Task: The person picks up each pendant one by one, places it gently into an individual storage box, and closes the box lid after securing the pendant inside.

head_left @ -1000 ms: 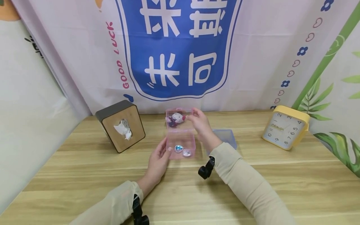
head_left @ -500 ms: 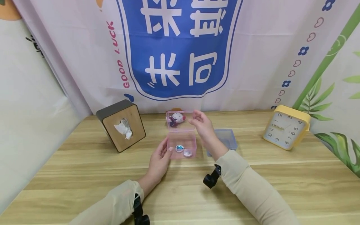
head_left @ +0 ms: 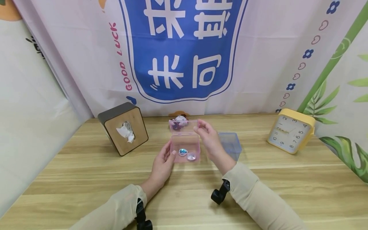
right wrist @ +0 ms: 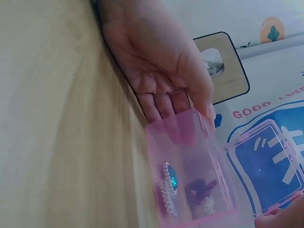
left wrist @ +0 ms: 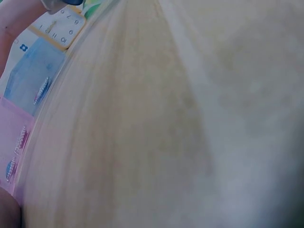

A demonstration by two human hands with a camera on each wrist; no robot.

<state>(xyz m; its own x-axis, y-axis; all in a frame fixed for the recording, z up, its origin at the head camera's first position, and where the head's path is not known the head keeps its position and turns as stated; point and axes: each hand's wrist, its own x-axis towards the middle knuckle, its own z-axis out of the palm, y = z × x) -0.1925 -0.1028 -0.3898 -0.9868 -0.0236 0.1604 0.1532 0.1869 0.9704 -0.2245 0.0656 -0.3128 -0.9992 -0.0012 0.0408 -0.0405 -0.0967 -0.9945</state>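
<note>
A small clear pink plastic box (head_left: 185, 140) stands on the table with its hinged lid (head_left: 184, 127) raised at the back. Inside lie a blue teardrop gem (head_left: 182, 152) with a beaded edge and a pale clear gem (head_left: 191, 156). My left hand (head_left: 161, 166) grips the box's left side, its thumb at the rim and fingers against the wall, as the right wrist view shows. The lid's right edge is pinched by my right hand (head_left: 208, 137). A transparent blue box (head_left: 231, 142) sits just right, partly hidden by that arm; the left wrist view shows a beaded gem (left wrist: 42, 90) there.
Behind the pink lid sits a small white-headed doll (head_left: 180, 119). A wood-faced tissue box (head_left: 123, 131) stands at the left, and a yellow square clock (head_left: 291, 131) at the right. A printed curtain (head_left: 247, 80) hangs along the table's back edge.
The pink lid has tilted lower toward the front. My right hand has moved down and slightly right with it, while my left hand stays on the box.
</note>
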